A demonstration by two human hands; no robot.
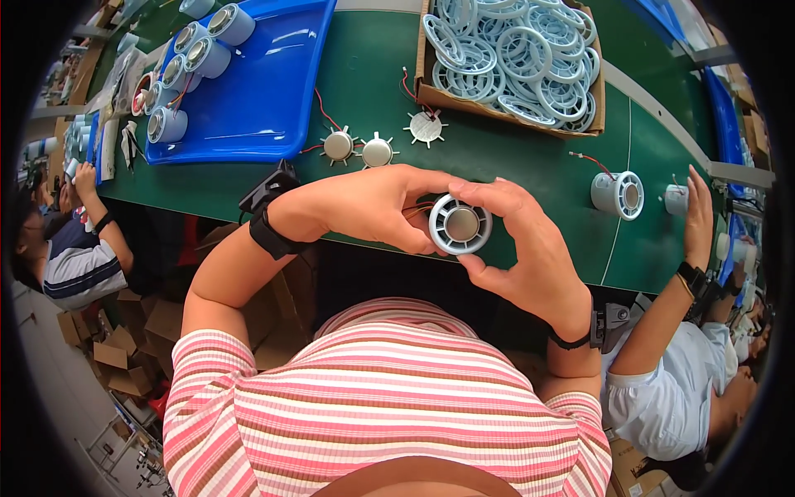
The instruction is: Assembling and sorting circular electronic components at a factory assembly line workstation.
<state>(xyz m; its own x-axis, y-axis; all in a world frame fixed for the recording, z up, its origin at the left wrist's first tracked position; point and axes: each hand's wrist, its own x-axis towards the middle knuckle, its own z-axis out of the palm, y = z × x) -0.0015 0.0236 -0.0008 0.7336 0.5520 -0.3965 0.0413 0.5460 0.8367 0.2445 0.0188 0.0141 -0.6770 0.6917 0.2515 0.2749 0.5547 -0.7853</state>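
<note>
Between my two hands is a pale blue round housing (pixel 448 242), its spoked ring face turned up with a silver motor disc in the middle. My left hand (pixel 368 205) is closed round its left side, and thin reddish wires show by those fingers. My right hand (pixel 534 248) grips the right side with fingers on the upper rim and thumb at the lower rim. Just beyond my left hand on the green table lie silver motors with radiating tabs (pixel 377 152), some with red wires. A similar motor (pixel 426 127) lies farther off, near the carton.
A blue tray (pixel 277 91) at the far left bears several pale blue housings (pixel 207 56). A cardboard carton (pixel 509 116) full of pale blue spoked rings stands far right of centre. Another housing (pixel 617 195) sits right, near a co-worker's hand (pixel 700 219). Another person works far left.
</note>
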